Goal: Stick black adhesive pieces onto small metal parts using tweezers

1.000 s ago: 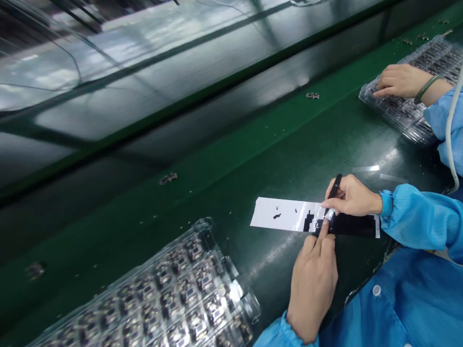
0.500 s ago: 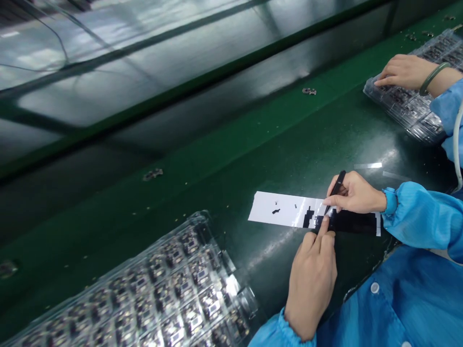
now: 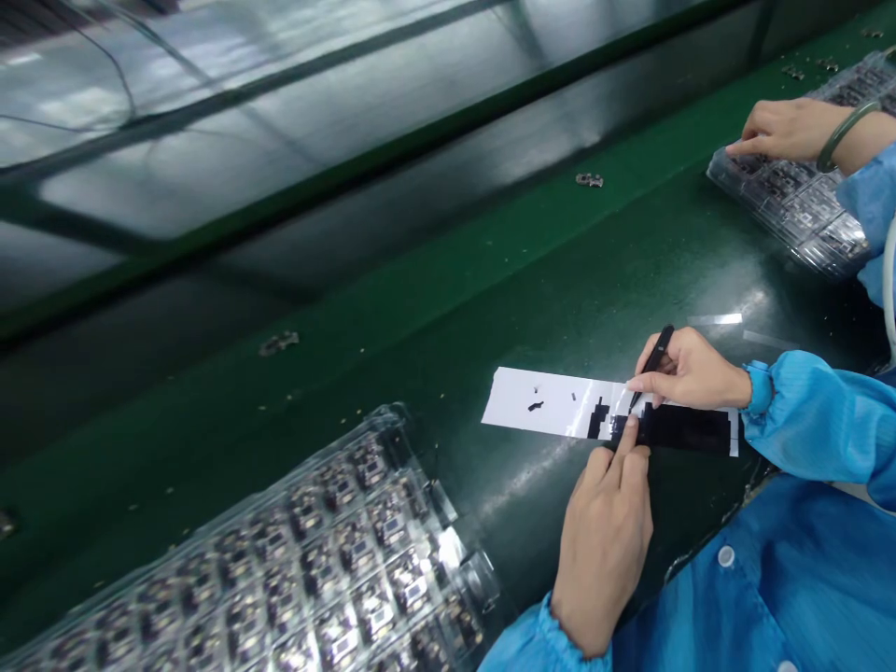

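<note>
My right hand (image 3: 690, 369) is closed around black tweezers (image 3: 658, 353), whose tips point down at a white backing strip (image 3: 539, 415) with black adhesive film pieces on it. The strip lies flat on the green surface. My left hand (image 3: 609, 541) rests just below it, index finger stretched out with its fingertip on the strip beside the tweezer tips. The other fingers of that hand are bent and its thumb is hidden. A large black piece (image 3: 690, 427) covers the strip's right part, and a stepped black piece (image 3: 598, 418) sits left of my fingertip.
A clear plastic tray (image 3: 364, 551) of small circuit boards lies at lower left. At upper right, a co-worker's hand (image 3: 791, 131) touches another filled tray (image 3: 805, 210). Small parts (image 3: 589, 180) lie along the green band behind. Clear film scraps (image 3: 718, 319) are beyond my right hand.
The small parts on the green band have shifted slightly left. My hands and tweezers keep nearly the same place over the strip.
</note>
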`<action>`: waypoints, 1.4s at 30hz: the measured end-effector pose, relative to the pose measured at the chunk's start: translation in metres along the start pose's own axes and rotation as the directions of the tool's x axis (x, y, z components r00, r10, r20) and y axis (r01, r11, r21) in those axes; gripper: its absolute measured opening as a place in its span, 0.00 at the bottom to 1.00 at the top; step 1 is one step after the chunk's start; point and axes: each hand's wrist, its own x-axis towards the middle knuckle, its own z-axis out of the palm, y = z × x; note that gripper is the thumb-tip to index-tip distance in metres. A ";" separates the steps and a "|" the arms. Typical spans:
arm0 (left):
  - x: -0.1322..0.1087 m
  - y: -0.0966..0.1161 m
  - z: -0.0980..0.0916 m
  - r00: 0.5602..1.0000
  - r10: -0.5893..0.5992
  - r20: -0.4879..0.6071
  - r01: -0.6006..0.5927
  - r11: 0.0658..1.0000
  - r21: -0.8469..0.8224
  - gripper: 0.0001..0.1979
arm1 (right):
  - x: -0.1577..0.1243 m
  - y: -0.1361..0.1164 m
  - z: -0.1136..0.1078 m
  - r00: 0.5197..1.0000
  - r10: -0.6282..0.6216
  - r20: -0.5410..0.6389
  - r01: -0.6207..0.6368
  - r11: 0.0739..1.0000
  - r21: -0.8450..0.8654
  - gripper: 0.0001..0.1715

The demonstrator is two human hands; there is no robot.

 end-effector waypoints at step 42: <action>0.015 -0.019 -0.010 0.663 -0.509 0.549 0.457 -0.305 -0.835 0.17 | 0.006 -0.006 0.021 0.996 0.061 0.066 -0.079 0.942 0.325 0.23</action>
